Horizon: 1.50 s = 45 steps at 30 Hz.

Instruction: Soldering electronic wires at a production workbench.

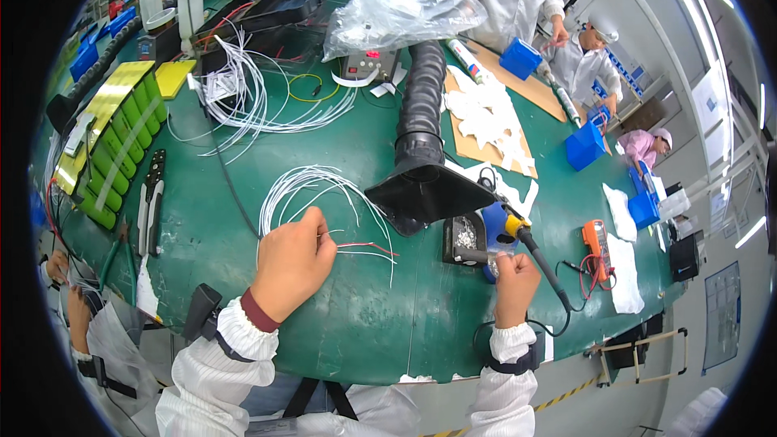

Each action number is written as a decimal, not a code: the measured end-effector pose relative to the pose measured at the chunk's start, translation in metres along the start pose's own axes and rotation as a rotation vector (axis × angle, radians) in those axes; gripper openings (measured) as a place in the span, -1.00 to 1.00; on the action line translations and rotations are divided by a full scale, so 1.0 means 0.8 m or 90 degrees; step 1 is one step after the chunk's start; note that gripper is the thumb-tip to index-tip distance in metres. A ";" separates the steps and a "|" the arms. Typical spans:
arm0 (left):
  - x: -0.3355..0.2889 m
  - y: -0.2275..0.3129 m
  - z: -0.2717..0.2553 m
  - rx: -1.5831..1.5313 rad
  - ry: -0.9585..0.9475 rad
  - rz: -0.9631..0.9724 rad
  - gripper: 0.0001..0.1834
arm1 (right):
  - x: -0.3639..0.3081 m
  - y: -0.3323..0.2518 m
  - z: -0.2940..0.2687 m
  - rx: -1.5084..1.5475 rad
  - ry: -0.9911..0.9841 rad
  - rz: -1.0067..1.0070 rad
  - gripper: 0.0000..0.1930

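My left hand [293, 265] is closed in a pinch, and the ends of thin red and white wires [366, 246] stick out to the right of its fingers. Just beyond it, a loose coil of white wires [301, 180] lies on the green table. My right hand [515, 285] is also closed, its fingertips beside a small black tray [464, 238] with silvery bits in it. What those fingers hold is too small to make out. A soldering iron [544, 265] rests in a blue stand [495, 222] just beyond that hand.
A black fume-extraction hose [421, 97] with a wide hood [429, 190] hangs over the middle. Wire strippers [150, 204], green-handled pliers [121, 263] and a green battery pack [113, 146] are at left. An orange multimeter [597, 248] lies right; co-workers stand around the table.
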<state>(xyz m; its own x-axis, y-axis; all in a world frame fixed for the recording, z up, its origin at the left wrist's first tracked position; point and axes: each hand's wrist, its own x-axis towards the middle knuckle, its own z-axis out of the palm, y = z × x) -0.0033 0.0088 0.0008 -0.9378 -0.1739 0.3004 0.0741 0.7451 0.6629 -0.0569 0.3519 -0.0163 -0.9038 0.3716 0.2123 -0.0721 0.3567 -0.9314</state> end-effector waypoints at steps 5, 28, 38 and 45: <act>-0.003 -0.002 0.000 0.042 -0.010 -0.011 -0.89 | -0.022 -0.016 0.016 -0.019 -0.016 -0.130 -0.58; 0.023 -0.004 -0.009 -0.404 0.009 -0.144 -0.89 | -0.115 -0.080 0.148 -0.180 -0.516 -0.520 -0.81; 0.050 -0.022 0.007 -0.383 0.097 -0.103 -0.87 | -0.108 -0.070 0.152 -0.130 -0.545 -0.487 -0.79; 0.078 -0.058 0.031 -0.036 0.075 -0.034 -0.77 | -0.110 -0.061 0.154 -0.106 -0.539 -0.487 -0.80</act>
<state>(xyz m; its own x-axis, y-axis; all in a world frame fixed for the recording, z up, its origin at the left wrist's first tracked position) -0.0734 -0.0206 -0.0282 -0.8948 -0.2891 0.3402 0.0475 0.6961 0.7164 -0.0259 0.1960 -0.0263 -0.6464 -0.6620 0.3794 -0.7233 0.3732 -0.5810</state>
